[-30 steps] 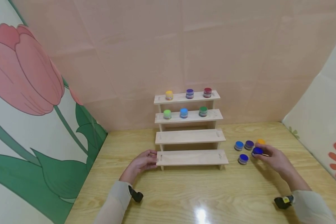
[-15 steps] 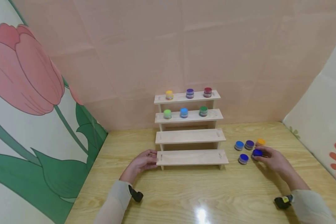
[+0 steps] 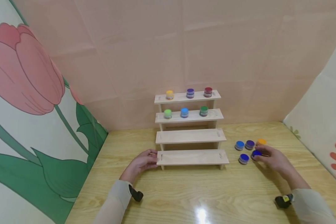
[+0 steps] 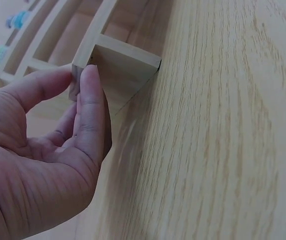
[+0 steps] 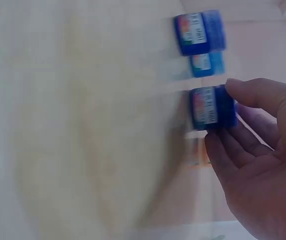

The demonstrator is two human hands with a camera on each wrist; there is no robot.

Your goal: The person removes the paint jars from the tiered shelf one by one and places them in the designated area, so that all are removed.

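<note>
My left hand [image 3: 142, 161] is at the left end of the wooden step shelf [image 3: 192, 158]. In the left wrist view, thumb and fingers pinch the end of the lowest board [image 4: 78, 75]. On the right, my right hand [image 3: 273, 158] holds a dark blue paint jar [image 3: 255, 154] between thumb and fingers. The right wrist view shows that same jar [image 5: 205, 108] with its label facing the camera. Close beside it stand another blue jar [image 3: 243, 159], a lighter blue jar [image 3: 239, 145], a purple jar [image 3: 249, 145] and an orange jar [image 3: 261, 142], partly behind my fingers.
The top step carries yellow [image 3: 170, 95], purple [image 3: 190, 93] and dark red [image 3: 208, 92] jars. Light green [image 3: 168, 114], light blue [image 3: 184, 113] and dark green [image 3: 203, 111] jars stand one step lower. Behind the wooden table [image 3: 168, 193] rises a pinkish wall covering [image 3: 128, 62].
My right hand has shifted the dark blue jar slightly left, towards the other blue jar. The left hand keeps its place on the shelf.
</note>
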